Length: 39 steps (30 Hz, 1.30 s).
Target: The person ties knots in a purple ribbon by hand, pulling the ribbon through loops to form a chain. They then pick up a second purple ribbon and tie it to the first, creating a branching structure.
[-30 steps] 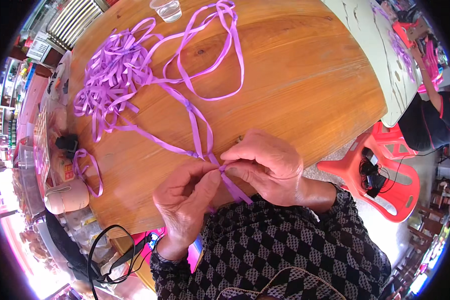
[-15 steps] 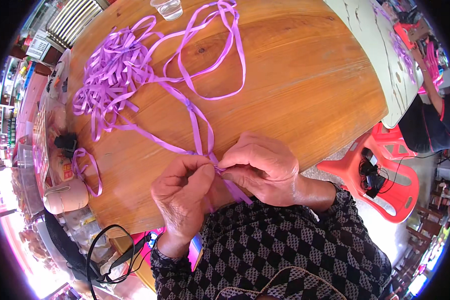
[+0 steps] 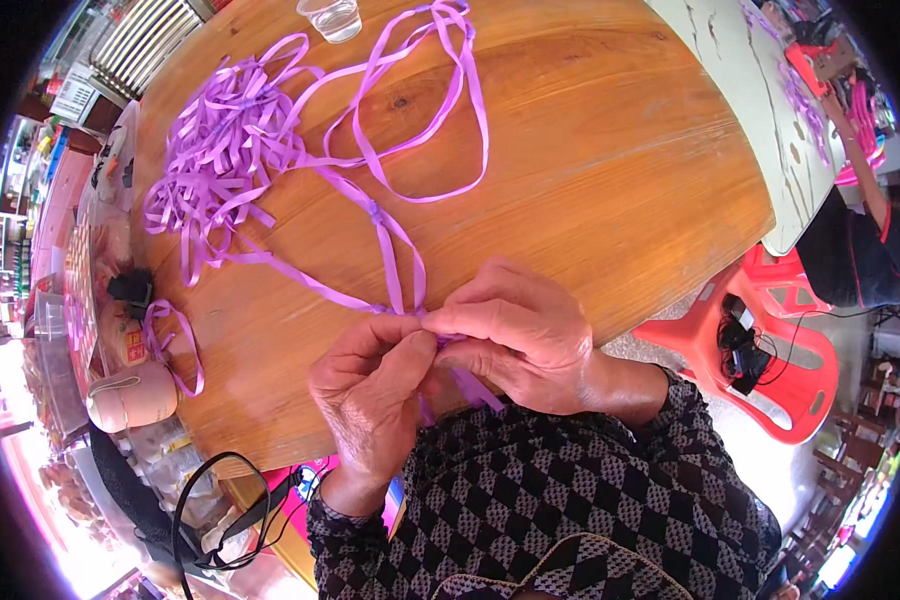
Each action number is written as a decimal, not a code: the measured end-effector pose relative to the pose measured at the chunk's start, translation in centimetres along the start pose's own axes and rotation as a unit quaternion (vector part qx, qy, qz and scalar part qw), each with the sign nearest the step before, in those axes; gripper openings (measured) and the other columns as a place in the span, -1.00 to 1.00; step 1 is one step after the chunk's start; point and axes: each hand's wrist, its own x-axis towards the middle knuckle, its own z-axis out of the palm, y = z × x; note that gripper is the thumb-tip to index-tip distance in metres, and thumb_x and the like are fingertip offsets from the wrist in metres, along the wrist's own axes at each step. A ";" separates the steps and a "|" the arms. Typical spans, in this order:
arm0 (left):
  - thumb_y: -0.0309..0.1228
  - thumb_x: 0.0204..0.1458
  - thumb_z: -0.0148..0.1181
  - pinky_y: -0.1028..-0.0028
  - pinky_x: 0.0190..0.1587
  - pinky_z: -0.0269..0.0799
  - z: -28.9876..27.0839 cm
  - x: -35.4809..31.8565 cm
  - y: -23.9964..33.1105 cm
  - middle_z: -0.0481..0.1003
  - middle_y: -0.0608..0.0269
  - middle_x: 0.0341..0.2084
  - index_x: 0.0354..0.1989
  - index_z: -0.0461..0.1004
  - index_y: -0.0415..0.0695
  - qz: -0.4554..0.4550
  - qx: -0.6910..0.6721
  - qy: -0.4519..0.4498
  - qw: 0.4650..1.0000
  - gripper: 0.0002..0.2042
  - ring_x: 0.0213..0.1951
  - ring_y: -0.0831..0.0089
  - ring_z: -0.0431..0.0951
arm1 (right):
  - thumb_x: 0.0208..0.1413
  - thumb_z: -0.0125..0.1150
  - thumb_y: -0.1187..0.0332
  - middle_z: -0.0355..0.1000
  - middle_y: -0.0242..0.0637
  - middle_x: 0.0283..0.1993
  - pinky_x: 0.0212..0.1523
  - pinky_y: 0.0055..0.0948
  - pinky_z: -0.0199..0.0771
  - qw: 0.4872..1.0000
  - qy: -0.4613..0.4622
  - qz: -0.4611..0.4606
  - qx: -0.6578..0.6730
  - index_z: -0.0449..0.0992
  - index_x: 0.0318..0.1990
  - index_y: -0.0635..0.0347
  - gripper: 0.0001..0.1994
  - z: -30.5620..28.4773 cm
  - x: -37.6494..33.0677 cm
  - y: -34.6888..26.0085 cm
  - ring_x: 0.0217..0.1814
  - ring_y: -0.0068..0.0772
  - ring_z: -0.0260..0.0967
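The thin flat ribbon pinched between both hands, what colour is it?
Purple ribbon, clearest in the head view.

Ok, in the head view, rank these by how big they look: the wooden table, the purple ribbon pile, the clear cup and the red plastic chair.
Largest to smallest:
1. wooden table
2. purple ribbon pile
3. red plastic chair
4. clear cup, partly cut off by the rim

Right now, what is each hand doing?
Left hand: closed, pinching the purple ribbon.
Right hand: closed, pinching the same ribbon.
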 end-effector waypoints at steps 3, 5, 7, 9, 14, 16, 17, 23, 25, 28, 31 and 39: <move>-0.57 -0.02 0.07 0.72 -0.52 0.23 -0.4 -0.2 0.2 0.44 0.34 -0.56 -0.40 0.44 -0.31 -0.012 0.025 -0.012 1.000 -0.94 -0.56 0.70 0.35 | -0.26 0.33 0.52 0.39 -0.26 -0.39 -0.52 -0.48 0.30 1.000 0.006 -0.030 -0.007 0.50 -0.29 0.20 -0.72 -0.1 -0.2 0.2 -0.44 -0.34 0.32; -0.57 -0.03 0.08 0.72 -0.52 0.23 -0.6 -0.2 0.3 0.44 0.34 -0.56 -0.39 0.44 -0.31 -0.022 0.040 -0.009 0.999 -0.93 -0.56 0.71 0.34 | -0.24 0.31 0.55 0.39 -0.27 -0.39 -0.52 -0.48 0.29 1.000 0.004 -0.016 0.005 0.50 -0.30 0.20 -0.75 -0.3 -0.3 0.1 -0.45 -0.35 0.32; -0.56 -0.03 0.09 0.72 -0.52 0.24 -0.7 -0.3 0.4 0.44 0.35 -0.55 -0.37 0.45 -0.30 -0.030 0.054 -0.012 0.998 -0.92 -0.55 0.71 0.35 | -0.23 0.29 0.58 0.39 -0.27 -0.40 -0.53 -0.48 0.28 1.000 0.003 -0.008 0.012 0.49 -0.32 0.20 -0.76 -0.4 -0.4 0.0 -0.45 -0.36 0.31; -0.56 -0.04 0.10 0.72 -0.52 0.24 -0.8 -0.3 0.5 0.44 0.35 -0.55 -0.37 0.46 -0.30 -0.013 0.074 -0.028 0.997 -0.91 -0.56 0.70 0.36 | -0.22 0.27 0.60 0.38 -0.27 -0.40 -0.53 -0.48 0.27 0.999 -0.008 0.019 0.030 0.49 -0.34 0.21 -0.79 -0.6 -0.4 -0.1 -0.46 -0.37 0.31; -0.55 -0.07 0.14 0.73 -0.53 0.24 -1.0 -0.4 1.0 0.45 0.36 -0.55 -0.36 0.47 -0.31 -0.028 0.119 -0.050 0.991 -0.90 -0.55 0.71 0.36 | -0.22 0.28 0.60 0.38 -0.27 -0.41 -0.52 -0.48 0.27 0.998 -0.027 0.021 0.048 0.48 -0.33 0.21 -0.78 -0.7 -0.3 -0.3 -0.46 -0.37 0.30; -0.54 -0.09 0.18 0.74 -0.55 0.24 -1.0 -0.3 0.9 0.45 0.37 -0.57 -0.37 0.47 -0.30 -0.032 0.116 -0.047 0.992 -0.88 -0.56 0.73 0.35 | -0.23 0.28 0.59 0.38 -0.27 -0.42 -0.51 -0.48 0.27 0.999 -0.029 0.012 0.043 0.48 -0.33 0.20 -0.77 -0.7 -0.4 -0.2 -0.46 -0.37 0.30; -0.54 -0.09 0.18 0.74 -0.55 0.24 -1.0 -0.3 0.9 0.45 0.37 -0.57 -0.37 0.47 -0.30 -0.034 0.110 -0.049 0.992 -0.88 -0.56 0.73 0.35 | -0.24 0.29 0.58 0.39 -0.28 -0.43 -0.51 -0.47 0.28 0.999 -0.025 0.016 0.041 0.48 -0.34 0.20 -0.78 -0.7 -0.4 -0.2 -0.47 -0.36 0.30; -0.51 -0.11 0.21 0.74 -0.61 0.18 -1.2 -0.1 0.6 0.44 0.39 -0.59 -0.41 0.48 -0.28 -0.070 0.119 -0.048 0.989 -0.89 -0.59 0.74 0.32 | -0.27 0.31 0.54 0.41 -0.33 -0.44 -0.48 -0.43 0.30 0.999 -0.037 -0.021 -0.006 0.47 -0.39 0.19 -0.79 -0.8 -0.6 0.1 -0.47 -0.33 0.30; -0.51 -0.12 0.22 0.74 -0.63 0.14 -1.2 0.0 0.5 0.44 0.40 -0.60 -0.43 0.48 -0.28 -0.073 0.093 -0.047 0.992 -0.89 -0.61 0.75 0.31 | -0.27 0.31 0.54 0.41 -0.33 -0.43 -0.47 -0.43 0.30 0.999 -0.042 -0.030 -0.013 0.47 -0.40 0.18 -0.79 -1.0 -0.6 0.2 -0.47 -0.33 0.30; -0.50 -0.13 0.24 0.74 -0.64 0.14 -1.2 0.2 0.3 0.44 0.40 -0.61 -0.44 0.49 -0.28 -0.054 0.083 -0.053 0.994 -0.88 -0.62 0.75 0.31 | -0.27 0.31 0.53 0.41 -0.33 -0.41 -0.46 -0.44 0.29 0.998 -0.043 -0.039 -0.025 0.47 -0.39 0.19 -0.79 -1.1 -0.5 0.3 -0.45 -0.34 0.30; -0.50 -0.15 0.26 0.74 -0.64 0.14 -1.2 0.3 0.2 0.44 0.39 -0.61 -0.46 0.50 -0.27 -0.087 0.061 -0.045 0.993 -0.88 -0.62 0.75 0.31 | -0.26 0.31 0.53 0.41 -0.32 -0.40 -0.45 -0.45 0.29 0.999 -0.035 -0.004 0.007 0.47 -0.40 0.19 -0.81 -1.0 -0.5 0.3 -0.44 -0.34 0.29; -0.55 -0.18 0.27 0.72 -0.50 0.24 -1.3 0.7 -0.3 0.46 0.36 -0.59 -0.46 0.51 -0.29 -0.095 0.017 -0.049 0.994 -0.90 -0.55 0.69 0.37 | -0.21 0.28 0.53 0.41 -0.30 -0.38 -0.41 -0.49 0.32 0.996 -0.028 0.046 0.067 0.48 -0.41 0.20 -0.85 -1.0 -0.7 0.3 -0.41 -0.39 0.32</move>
